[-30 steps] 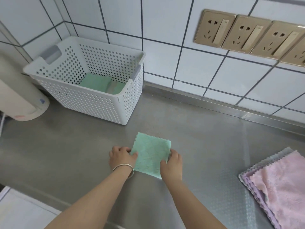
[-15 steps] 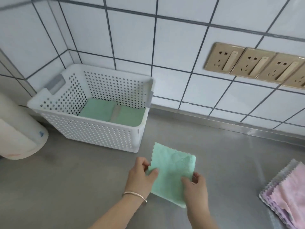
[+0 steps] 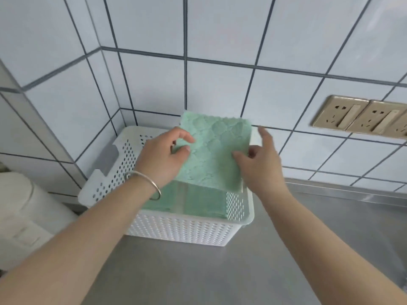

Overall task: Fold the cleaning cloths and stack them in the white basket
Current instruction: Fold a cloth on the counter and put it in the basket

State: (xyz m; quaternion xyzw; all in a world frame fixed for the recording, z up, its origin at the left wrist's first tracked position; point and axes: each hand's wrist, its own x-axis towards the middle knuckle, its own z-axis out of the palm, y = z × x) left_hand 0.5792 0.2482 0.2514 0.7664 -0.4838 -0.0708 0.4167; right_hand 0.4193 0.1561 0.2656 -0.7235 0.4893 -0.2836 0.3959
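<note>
Folded green cloth (image 3: 214, 150) is held in the air over the white basket (image 3: 176, 230), at 12 o'clock from the camera, tilted with its scalloped far edge up toward the tiled wall (image 3: 220, 84)

Left hand (image 3: 160, 157) pinches the cloth's 9 o'clock edge, thumb on top, fingers curled under. Right hand (image 3: 262, 164) pinches the 3 o'clock edge with thumb on top; its index finger sticks out loose above the cloth. So both hands are gripping the cloth, neither empty

Basket sits on the steel counter (image 3: 220, 271) in the wall corner. Inside it, green cloths already stacked (image 3: 196, 201) lie flat in two piles side by side, directly below the held one

Step in hand, as I read it: placing stage, fold looks done, cloth not yet in the basket

Next move calls for: lower it level inside the rim, line it up on one pile, let go with both hands together so the fold doesn't spring open

White appliance (image 3: 26, 216) stands at 9 o'clock of the basket, wall sockets (image 3: 361, 116) at 2 o'clock
</note>
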